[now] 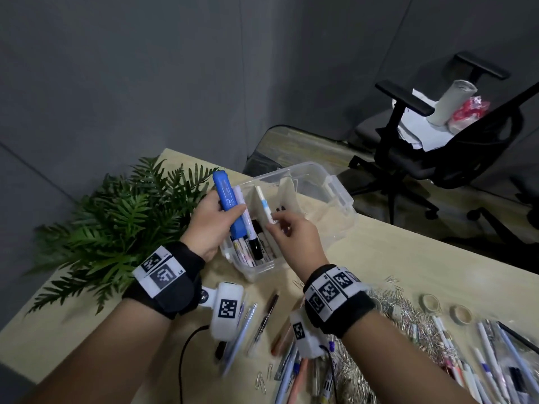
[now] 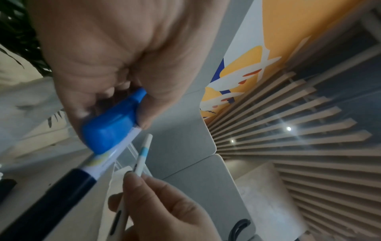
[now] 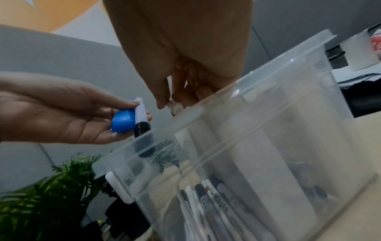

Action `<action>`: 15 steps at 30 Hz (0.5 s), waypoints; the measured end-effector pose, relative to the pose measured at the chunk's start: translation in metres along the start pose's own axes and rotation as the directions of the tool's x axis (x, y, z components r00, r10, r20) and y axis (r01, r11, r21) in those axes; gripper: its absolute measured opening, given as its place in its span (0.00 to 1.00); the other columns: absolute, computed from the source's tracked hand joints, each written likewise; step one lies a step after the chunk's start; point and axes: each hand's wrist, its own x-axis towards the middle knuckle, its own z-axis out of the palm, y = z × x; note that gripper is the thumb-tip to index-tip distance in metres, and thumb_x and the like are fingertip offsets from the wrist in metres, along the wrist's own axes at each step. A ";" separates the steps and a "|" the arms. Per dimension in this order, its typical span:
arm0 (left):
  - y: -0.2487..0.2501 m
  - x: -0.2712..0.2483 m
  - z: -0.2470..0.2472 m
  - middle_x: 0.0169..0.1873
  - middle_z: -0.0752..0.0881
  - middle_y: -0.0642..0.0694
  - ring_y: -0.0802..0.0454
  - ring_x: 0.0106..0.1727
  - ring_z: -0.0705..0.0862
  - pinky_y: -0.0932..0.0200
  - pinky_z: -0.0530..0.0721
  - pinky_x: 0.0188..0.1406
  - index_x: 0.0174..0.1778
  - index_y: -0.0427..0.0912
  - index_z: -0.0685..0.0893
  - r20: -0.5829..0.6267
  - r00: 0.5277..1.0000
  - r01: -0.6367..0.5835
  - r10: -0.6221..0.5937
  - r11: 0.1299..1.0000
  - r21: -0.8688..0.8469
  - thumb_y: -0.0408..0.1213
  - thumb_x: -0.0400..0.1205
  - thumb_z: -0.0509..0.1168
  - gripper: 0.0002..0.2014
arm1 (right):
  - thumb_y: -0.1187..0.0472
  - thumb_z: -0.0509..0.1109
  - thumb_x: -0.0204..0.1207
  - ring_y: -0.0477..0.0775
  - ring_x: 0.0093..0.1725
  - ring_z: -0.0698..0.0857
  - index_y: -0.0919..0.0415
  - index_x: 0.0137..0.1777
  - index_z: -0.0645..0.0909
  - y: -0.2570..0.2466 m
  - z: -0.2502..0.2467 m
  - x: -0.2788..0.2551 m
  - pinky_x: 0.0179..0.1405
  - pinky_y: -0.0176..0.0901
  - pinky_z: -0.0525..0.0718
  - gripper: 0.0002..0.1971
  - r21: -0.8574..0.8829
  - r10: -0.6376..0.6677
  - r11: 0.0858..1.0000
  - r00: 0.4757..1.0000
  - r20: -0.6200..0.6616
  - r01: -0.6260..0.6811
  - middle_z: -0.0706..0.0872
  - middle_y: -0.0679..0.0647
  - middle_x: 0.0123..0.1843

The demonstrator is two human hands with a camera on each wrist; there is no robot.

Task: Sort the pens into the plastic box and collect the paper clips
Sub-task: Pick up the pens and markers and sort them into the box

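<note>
A clear plastic box (image 1: 338,189) (image 3: 268,91) stands on the pale table, with several markers (image 1: 253,252) (image 3: 208,200) in its near-left compartment. My left hand (image 1: 217,220) (image 2: 128,68) (image 3: 68,114) grips a thick blue marker (image 1: 227,204) (image 2: 111,128) (image 3: 122,122) together with a white pen with a black cap (image 1: 248,225) (image 2: 78,179) (image 3: 141,119) over the box's left side. My right hand (image 1: 294,237) (image 3: 177,65) pinches a thin white pen with a light-blue band (image 1: 265,205) (image 2: 143,154), held over the box.
Loose pens (image 1: 256,325) and a heap of paper clips (image 1: 405,313) lie on the near part of the table. Two tape rolls (image 1: 460,313) sit at the right. A green fern (image 1: 116,220) stands left of the box. A black office chair (image 1: 455,141) stands beyond the table.
</note>
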 end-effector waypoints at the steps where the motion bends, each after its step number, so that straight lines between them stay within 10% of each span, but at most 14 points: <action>1: -0.003 0.003 0.001 0.51 0.83 0.39 0.40 0.57 0.84 0.36 0.83 0.60 0.49 0.48 0.78 -0.022 1.000 0.004 -0.003 1.000 0.031 0.31 0.81 0.67 0.08 | 0.56 0.71 0.77 0.43 0.41 0.80 0.54 0.56 0.86 0.000 0.003 0.001 0.41 0.34 0.74 0.09 -0.014 0.001 1.000 1.000 0.008 0.000 0.85 0.47 0.43; 6: -0.011 0.010 0.006 0.52 0.83 0.35 0.39 0.53 0.85 0.45 0.86 0.51 0.55 0.39 0.77 -0.053 0.997 0.061 -0.053 0.984 0.167 0.34 0.79 0.69 0.11 | 0.55 0.68 0.79 0.51 0.50 0.83 0.58 0.61 0.84 0.002 0.010 0.003 0.47 0.34 0.73 0.13 -0.105 -0.034 0.994 0.998 0.050 0.039 0.86 0.53 0.52; 11: -0.003 0.004 0.005 0.63 0.80 0.38 0.42 0.61 0.82 0.42 0.81 0.64 0.78 0.36 0.64 -0.013 0.987 0.158 -0.160 0.956 0.245 0.39 0.77 0.71 0.35 | 0.58 0.67 0.80 0.41 0.46 0.78 0.58 0.63 0.83 0.003 -0.005 -0.002 0.49 0.28 0.73 0.13 0.003 -0.046 0.999 0.999 -0.025 0.046 0.81 0.49 0.53; 15: 0.008 -0.014 0.005 0.59 0.82 0.39 0.44 0.59 0.83 0.48 0.83 0.61 0.72 0.36 0.73 0.010 0.997 0.075 -0.080 0.962 0.263 0.35 0.78 0.69 0.26 | 0.60 0.68 0.80 0.39 0.41 0.82 0.54 0.49 0.85 0.006 -0.030 -0.016 0.42 0.23 0.76 0.05 0.149 -0.043 0.987 0.995 -0.095 0.057 0.86 0.46 0.44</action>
